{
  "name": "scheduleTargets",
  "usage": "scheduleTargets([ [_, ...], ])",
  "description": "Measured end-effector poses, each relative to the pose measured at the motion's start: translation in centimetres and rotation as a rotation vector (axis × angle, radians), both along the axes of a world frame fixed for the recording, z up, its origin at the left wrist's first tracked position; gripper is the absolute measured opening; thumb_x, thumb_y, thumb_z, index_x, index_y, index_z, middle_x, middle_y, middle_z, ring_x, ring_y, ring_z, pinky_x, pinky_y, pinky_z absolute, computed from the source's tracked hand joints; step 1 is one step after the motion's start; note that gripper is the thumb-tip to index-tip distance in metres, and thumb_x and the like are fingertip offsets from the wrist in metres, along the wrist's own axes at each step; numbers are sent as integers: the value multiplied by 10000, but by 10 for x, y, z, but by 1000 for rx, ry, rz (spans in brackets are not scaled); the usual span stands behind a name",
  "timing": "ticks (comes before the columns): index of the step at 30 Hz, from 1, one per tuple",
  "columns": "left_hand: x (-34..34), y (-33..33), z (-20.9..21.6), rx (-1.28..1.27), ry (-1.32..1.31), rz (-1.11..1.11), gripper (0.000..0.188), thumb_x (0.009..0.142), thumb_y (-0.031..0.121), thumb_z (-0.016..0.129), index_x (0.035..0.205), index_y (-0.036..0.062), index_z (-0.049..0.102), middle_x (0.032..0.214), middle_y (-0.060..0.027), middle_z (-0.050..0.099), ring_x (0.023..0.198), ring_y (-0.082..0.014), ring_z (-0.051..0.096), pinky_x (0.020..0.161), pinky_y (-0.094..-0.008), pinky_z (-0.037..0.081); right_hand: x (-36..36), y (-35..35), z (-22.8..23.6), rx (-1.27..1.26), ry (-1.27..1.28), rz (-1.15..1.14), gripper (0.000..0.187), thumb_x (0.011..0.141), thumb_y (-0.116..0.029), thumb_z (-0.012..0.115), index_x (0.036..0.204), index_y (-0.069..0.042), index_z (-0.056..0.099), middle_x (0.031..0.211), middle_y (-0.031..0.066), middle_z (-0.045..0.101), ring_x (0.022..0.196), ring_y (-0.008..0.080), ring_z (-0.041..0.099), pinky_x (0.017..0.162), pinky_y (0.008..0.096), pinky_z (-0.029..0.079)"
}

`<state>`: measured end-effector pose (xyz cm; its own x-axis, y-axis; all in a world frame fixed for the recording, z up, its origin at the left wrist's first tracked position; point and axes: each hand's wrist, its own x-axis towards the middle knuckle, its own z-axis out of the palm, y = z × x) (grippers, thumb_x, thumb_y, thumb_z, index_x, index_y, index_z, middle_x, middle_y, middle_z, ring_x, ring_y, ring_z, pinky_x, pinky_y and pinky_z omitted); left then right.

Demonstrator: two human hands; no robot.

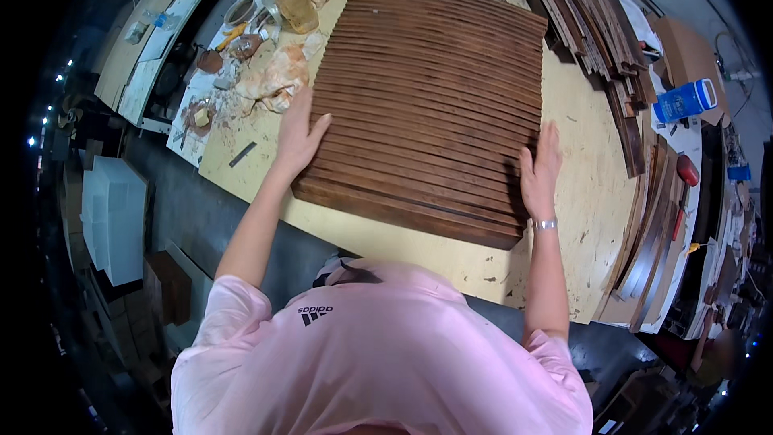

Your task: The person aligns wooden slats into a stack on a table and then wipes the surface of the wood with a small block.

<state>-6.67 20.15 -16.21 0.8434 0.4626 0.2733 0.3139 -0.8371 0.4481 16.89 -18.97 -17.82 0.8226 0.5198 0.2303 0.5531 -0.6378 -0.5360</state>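
Observation:
A wide row of dark brown wooden strips (427, 105), packed side by side, lies on the pale worktable before me. Its ends make slightly jagged left and right edges, and the nearest strip shows its long flat face. My left hand (302, 133) rests at the left edge with the fingers stretched forward and the thumb apart over the strip ends. On the opposite edge, my right hand (543, 169) lies with straight fingers along the strip ends and the thumb raised. The undersides of both hands are hidden. A band circles my right wrist.
Stained rags (278, 80), a glass jar (294, 4) and small tools crowd the table's left side. Long dark boards (576, 8) are piled at the far right. A blue container (684, 101) and a red-handled tool (686, 171) lie right. A small dark strip (242, 154) is near my left forearm.

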Motion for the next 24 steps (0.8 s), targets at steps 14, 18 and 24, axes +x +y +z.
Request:
scheduleTargets([
  [14,259,117,-23,290,417,-110,800,966,604,427,1560,106,231,1637,-100,180,1512,-267,145,1209,-524,137,157,216,-17,-476,-68,-114,869,924,-621,470,1556,-73,238,1638,125,180,1513,309,144,1206,523,137],
  [18,275,123,-8,301,444,-118,798,971,602,419,1568,117,207,1639,-90,168,1513,-256,139,1215,-517,133,169,225,-14,-504,-86,-128,866,924,-602,473,1557,-64,227,1635,150,175,1511,322,144,1208,524,126],
  [24,282,131,-11,323,435,-116,789,978,609,395,1569,122,206,1638,-88,169,1511,-251,144,1215,-518,138,176,231,-14,-502,-123,-132,869,921,-600,472,1555,-58,227,1630,164,181,1509,328,147,1215,504,123],
])
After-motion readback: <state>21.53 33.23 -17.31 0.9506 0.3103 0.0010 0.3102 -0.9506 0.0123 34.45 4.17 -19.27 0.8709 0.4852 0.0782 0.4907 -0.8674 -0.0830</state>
